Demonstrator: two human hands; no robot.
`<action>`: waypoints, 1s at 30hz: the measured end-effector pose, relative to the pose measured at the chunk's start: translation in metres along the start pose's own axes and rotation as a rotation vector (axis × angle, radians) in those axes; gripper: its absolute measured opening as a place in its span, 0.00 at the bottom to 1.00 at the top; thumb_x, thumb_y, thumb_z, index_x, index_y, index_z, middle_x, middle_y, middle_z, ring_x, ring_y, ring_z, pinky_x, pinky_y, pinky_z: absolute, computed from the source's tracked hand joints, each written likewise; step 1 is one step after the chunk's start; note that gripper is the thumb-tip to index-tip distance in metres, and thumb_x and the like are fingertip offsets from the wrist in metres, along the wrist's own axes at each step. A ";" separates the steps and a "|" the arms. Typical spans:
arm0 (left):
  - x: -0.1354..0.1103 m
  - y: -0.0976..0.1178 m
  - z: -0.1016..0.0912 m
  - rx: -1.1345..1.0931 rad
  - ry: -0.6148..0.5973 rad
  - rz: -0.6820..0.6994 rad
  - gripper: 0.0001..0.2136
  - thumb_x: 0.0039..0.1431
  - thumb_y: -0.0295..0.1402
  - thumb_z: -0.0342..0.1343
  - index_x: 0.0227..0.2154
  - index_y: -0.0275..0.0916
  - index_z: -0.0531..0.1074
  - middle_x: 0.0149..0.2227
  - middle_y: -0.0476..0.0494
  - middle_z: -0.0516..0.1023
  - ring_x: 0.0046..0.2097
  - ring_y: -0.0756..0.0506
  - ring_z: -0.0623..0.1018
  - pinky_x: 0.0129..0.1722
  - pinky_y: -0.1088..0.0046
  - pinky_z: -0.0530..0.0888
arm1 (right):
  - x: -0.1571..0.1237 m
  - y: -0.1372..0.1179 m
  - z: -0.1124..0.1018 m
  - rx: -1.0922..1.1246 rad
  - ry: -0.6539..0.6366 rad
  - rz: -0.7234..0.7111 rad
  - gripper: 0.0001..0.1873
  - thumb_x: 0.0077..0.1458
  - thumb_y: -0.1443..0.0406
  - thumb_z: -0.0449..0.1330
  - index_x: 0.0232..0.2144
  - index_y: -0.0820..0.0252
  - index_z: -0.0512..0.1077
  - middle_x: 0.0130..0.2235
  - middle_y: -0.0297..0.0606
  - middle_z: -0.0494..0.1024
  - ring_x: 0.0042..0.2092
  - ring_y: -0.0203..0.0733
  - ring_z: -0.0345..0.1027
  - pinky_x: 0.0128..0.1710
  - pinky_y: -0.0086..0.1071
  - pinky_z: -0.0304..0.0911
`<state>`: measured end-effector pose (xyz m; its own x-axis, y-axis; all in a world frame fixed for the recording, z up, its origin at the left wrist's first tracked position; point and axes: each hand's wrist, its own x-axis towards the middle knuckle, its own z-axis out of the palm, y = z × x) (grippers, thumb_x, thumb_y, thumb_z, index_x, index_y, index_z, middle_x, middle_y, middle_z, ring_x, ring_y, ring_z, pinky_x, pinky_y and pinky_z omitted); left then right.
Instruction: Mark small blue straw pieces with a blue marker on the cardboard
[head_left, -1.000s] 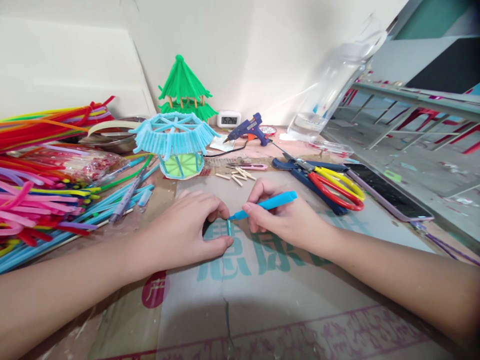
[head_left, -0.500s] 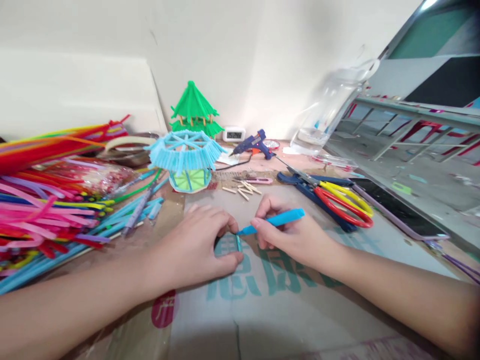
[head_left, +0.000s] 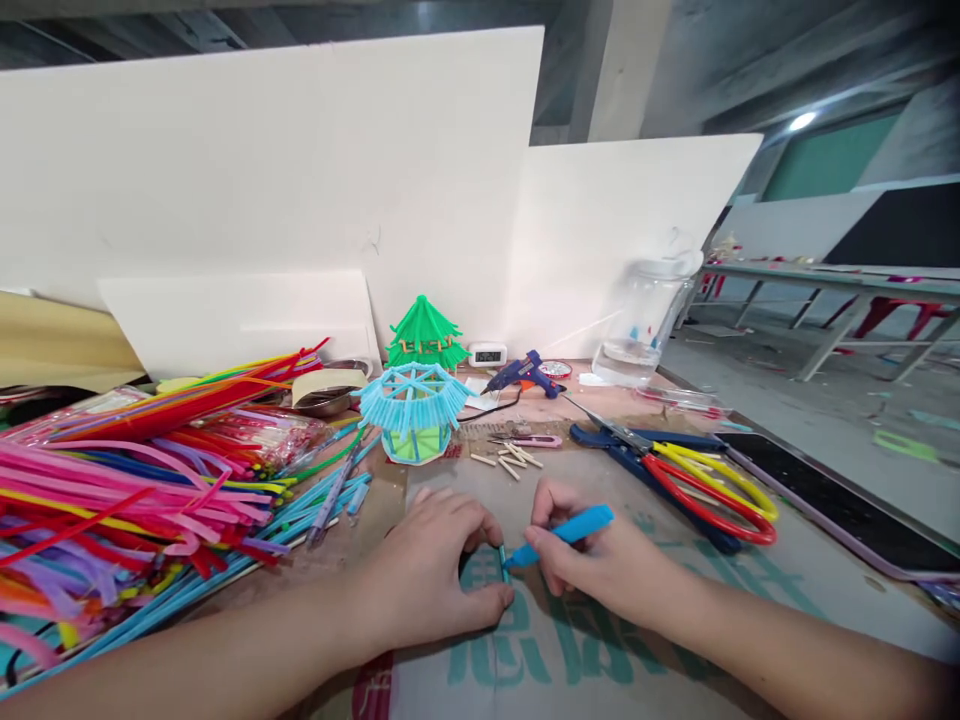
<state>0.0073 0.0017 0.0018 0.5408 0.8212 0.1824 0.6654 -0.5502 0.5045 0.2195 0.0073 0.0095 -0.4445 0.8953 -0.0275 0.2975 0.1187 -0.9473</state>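
Note:
My left hand (head_left: 442, 570) holds a short, thin stick (head_left: 505, 576) at its ends, between thumb and fingers, just over the cardboard (head_left: 637, 650). The stick's visible side is blue-green. In my right hand (head_left: 600, 565) is a blue marker (head_left: 574, 526), gripped like a pen and slanted, its tip touching the stick. Beyond my hands lie several pale short sticks (head_left: 511, 456). A light-blue pipe-cleaner structure (head_left: 414, 410) with a spoked top stands behind my left hand, and a green tiered roof piece (head_left: 424, 335) rises behind it.
Bundles of coloured pipe cleaners (head_left: 135, 490) cover the left side. At the back are a small clock (head_left: 487, 355), a blue glue gun (head_left: 529, 375) and a clear jug (head_left: 637, 330). Pliers with red and yellow handles (head_left: 705, 500), blue-handled scissors (head_left: 600, 435) and a phone (head_left: 832, 505) lie right.
The view has tilted upward, showing more of the white boards behind. The marker tip has moved along the stick from its far end towards me. Both hands keep their holds.

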 end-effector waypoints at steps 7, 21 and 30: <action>0.000 0.001 -0.002 0.005 -0.008 -0.012 0.15 0.48 0.41 0.65 0.36 0.40 0.71 0.36 0.47 0.73 0.40 0.42 0.70 0.39 0.65 0.66 | 0.002 0.000 0.000 0.011 0.061 -0.019 0.14 0.58 0.58 0.62 0.30 0.54 0.61 0.18 0.27 0.69 0.21 0.36 0.61 0.21 0.29 0.54; -0.001 0.000 -0.005 0.028 -0.034 0.025 0.11 0.53 0.40 0.62 0.36 0.40 0.71 0.36 0.47 0.74 0.41 0.42 0.72 0.42 0.64 0.66 | 0.002 0.005 -0.003 0.033 0.054 -0.044 0.13 0.59 0.59 0.62 0.31 0.55 0.61 0.20 0.27 0.71 0.22 0.34 0.64 0.23 0.27 0.58; -0.001 -0.005 -0.003 0.030 -0.043 0.044 0.12 0.55 0.42 0.61 0.37 0.40 0.70 0.36 0.47 0.73 0.40 0.42 0.71 0.41 0.63 0.65 | 0.003 0.006 -0.004 -0.013 0.042 -0.048 0.12 0.60 0.58 0.61 0.31 0.55 0.62 0.21 0.28 0.72 0.22 0.34 0.64 0.22 0.27 0.59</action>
<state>0.0020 0.0046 0.0013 0.5909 0.7894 0.1666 0.6557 -0.5902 0.4709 0.2229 0.0121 0.0051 -0.4225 0.9058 0.0313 0.2877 0.1667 -0.9431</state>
